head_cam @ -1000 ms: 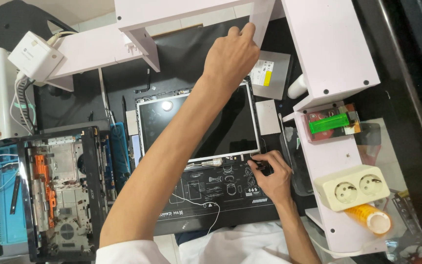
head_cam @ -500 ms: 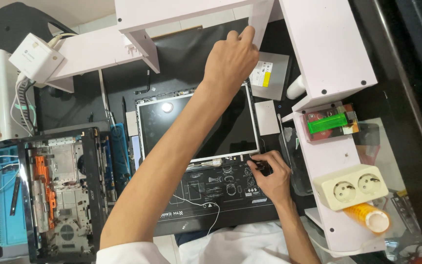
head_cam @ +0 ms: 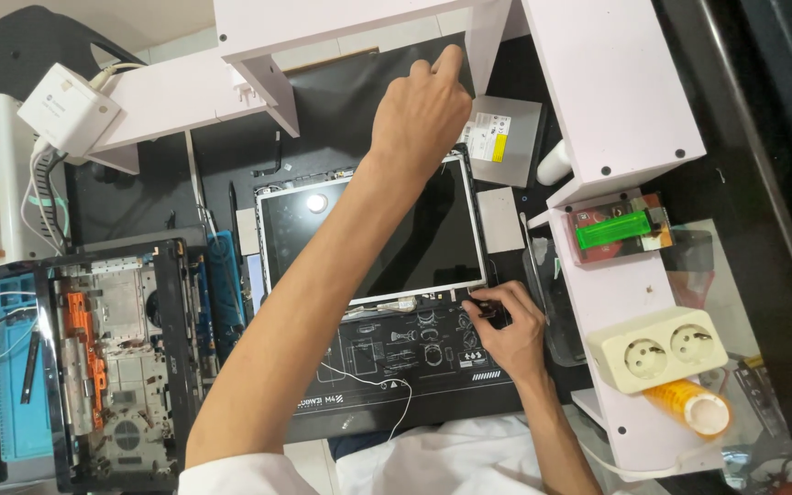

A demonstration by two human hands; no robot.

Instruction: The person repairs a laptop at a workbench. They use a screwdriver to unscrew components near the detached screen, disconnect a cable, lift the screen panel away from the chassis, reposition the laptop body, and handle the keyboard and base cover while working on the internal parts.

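Head view shows the right hand pinching a small dark tool at the lower right corner of the bare screen panel, which stretches up-left from this grip, while the left hand, fingers curled, reaches beyond its top edge.

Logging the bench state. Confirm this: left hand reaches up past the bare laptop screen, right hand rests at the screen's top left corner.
One detail is off. The head view shows the right hand at the screen's bottom right corner, not top left. The left hand does reach up past the screen.
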